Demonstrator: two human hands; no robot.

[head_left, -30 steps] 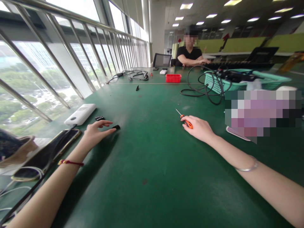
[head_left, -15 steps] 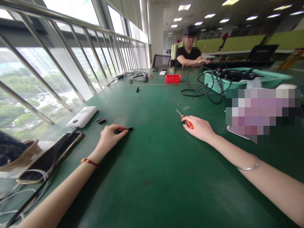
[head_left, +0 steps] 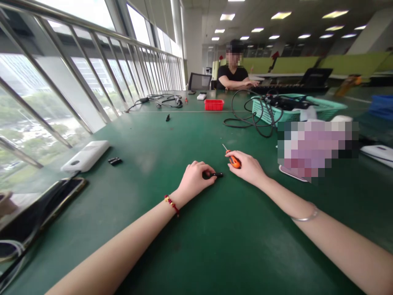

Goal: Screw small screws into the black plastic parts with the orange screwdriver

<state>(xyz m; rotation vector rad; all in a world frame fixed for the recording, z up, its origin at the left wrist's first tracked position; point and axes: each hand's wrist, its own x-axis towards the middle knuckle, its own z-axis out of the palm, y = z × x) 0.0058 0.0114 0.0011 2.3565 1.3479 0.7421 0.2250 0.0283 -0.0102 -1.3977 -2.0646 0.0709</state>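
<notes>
My left hand (head_left: 196, 182) pinches a small elongated black part (head_left: 215, 175) just above or on the green tabletop; its kind is unclear and the fingers cover some of it. Close by on the right, my right hand (head_left: 248, 167) is closed around the orange and black handle of a screwdriver (head_left: 235, 162). The screwdriver's thin metal shaft points away and to the left. A gap separates the black part from the right fingers. Farther left on the table lies another small black piece (head_left: 115, 161), and a small dark clip-like piece (head_left: 168, 117) is toward the back.
A white power bank (head_left: 86, 156) and a phone (head_left: 43, 209) with cables lie at left, beside the railing. Toward the back are a red bin (head_left: 214, 105), black cables (head_left: 236, 123) and a green basket (head_left: 328, 107). A person (head_left: 233, 73) sits at the far end.
My left hand has carried the black part rightward, close to my right hand. My right hand still holds the screwdriver. The whole view has shifted slightly to the right.
</notes>
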